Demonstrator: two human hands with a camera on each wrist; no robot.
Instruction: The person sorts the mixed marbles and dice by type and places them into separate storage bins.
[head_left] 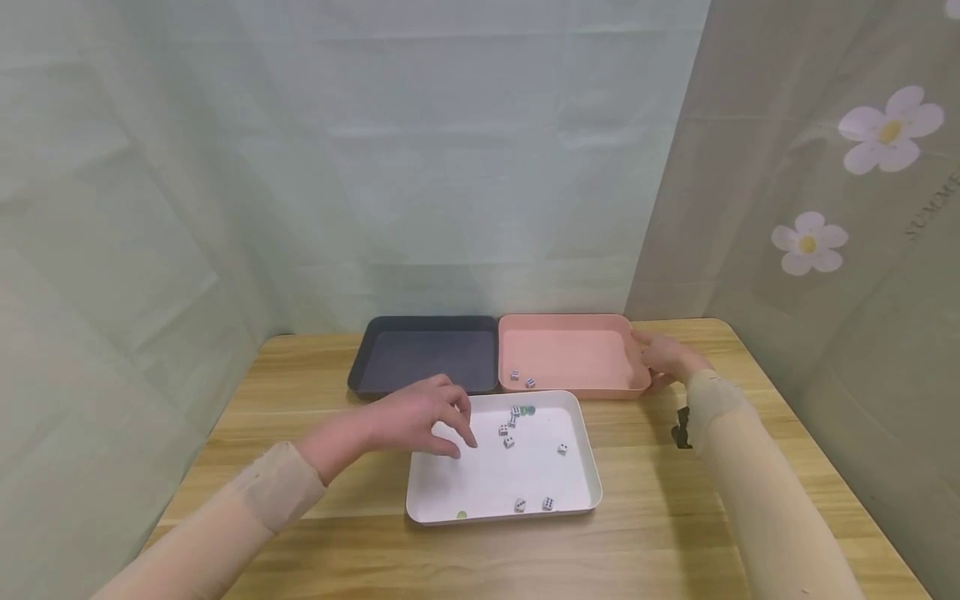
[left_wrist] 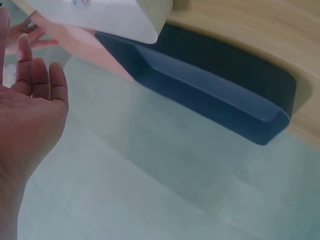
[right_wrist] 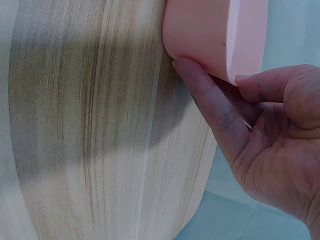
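Note:
My right hand (head_left: 667, 357) grips the right end of a pink tray (head_left: 570, 350). In the right wrist view its thumb (right_wrist: 260, 87) is at the rim and a finger (right_wrist: 205, 95) lies along the outer wall near the base. Two dice (head_left: 515, 375) lie in that tray's front left part. Over the left side of a white tray (head_left: 480, 483) hovers my left hand (head_left: 423, 414), fingers loosely bent and holding nothing. Several white dice (head_left: 509, 442) are scattered in the white tray, with green spots (head_left: 528, 410) near its back edge and one at the front.
A dark navy tray (head_left: 435, 358) stands left of the pink one, side against side, behind the white tray. All three are on a wood-grain table (head_left: 337, 550). Pale cloth (head_left: 450, 167) hangs behind the table. A small black object (head_left: 681, 429) shows beside my right sleeve.

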